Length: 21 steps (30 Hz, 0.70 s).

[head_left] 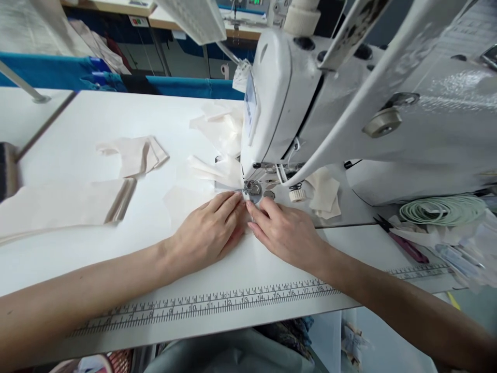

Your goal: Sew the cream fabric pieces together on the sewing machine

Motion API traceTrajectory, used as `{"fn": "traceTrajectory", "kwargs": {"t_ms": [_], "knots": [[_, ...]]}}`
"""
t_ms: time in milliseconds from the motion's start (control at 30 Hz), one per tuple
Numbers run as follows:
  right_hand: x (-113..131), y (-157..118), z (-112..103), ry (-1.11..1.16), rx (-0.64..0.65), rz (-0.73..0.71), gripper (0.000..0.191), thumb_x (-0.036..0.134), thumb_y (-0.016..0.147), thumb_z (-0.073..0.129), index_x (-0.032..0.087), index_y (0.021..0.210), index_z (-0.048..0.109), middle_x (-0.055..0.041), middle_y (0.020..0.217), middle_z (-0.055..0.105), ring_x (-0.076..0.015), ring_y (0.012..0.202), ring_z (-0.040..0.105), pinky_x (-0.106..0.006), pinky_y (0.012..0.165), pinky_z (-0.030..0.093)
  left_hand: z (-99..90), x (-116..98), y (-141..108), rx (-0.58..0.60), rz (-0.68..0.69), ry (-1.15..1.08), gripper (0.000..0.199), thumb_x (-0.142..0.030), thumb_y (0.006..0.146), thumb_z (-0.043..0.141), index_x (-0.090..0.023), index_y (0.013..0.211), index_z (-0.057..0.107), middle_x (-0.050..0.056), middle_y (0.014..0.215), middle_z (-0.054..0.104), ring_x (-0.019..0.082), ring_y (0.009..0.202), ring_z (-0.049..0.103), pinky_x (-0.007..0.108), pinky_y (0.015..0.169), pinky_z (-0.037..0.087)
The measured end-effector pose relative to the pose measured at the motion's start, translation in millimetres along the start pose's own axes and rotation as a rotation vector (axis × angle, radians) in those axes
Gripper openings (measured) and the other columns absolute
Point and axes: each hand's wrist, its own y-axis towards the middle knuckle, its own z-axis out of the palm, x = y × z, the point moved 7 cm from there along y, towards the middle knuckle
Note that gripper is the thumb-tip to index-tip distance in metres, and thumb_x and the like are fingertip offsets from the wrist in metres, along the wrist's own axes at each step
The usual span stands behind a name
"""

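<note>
Feeding pale cloth (178, 203) at the sewing machine (267, 103), both hands up at the needle end. Far left of the left hand: stack of cream panels (66, 207); nearer, beyond the fingers, smaller folded pieces (135, 155). Both sit well apart from the left hand, so no snag likely there. Cloth shows just left of the left hand (215, 225) and seems to run under it; the part at the fingertips is mostly hidden. Left hand lies flat on the tabletop (128, 259), fingers together, unclenched, pressing. Good form: light, even pressure, steering rather than pulling.

Presser foot (247, 189) is just ahead of both sets of fingertips. Very close; fingers should sit beside the needle path, never in line with it. Right hand (289, 233) is half curled, thumb and fingertips at the seam area; cannot tell whether it pinches the cloth. Its job, probably: squaring the edge, in small moves matched to the feed. Right of the right hand: cloth scraps (324, 191), then snips (407, 243), best left clear of the forearm.
</note>
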Motion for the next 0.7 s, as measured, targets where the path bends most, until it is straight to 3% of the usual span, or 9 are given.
{"fn": "traceTrajectory", "kwargs": {"t_ms": [467, 700], "knots": [[-1.9, 0.4, -1.7, -0.027, -0.031, 0.002, 0.041, 0.033, 0.1, 0.038, 0.014, 0.13, 0.058, -0.0078, 0.093, 0.064, -0.0124, 0.063, 0.056, -0.028, 0.054, 0.038, 0.5, -0.5, 4.5, 0.04, -0.001, 0.074, 0.041, -0.024, 0.096, 0.038, 0.002, 0.123, 0.056, 0.024, 0.131, 0.056, 0.034, 0.129, 0.048, 0.046, 0.104, 0.049], [0.1, -0.3, -5.4, -0.062, -0.107, -0.019, 0.04, 0.032, 0.1, 0.038, 0.013, 0.126, 0.061, -0.007, 0.09, 0.064, -0.0115, 0.06, 0.054, -0.027, 0.052, 0.037, 1.5, -1.1, 4.1, 0.044, 0.012, 0.103, 0.041, -0.023, 0.095, 0.04, 0.002, 0.123, 0.056, 0.023, 0.132, 0.056, 0.033, 0.129, 0.048, 0.045, 0.105, 0.048]]}}
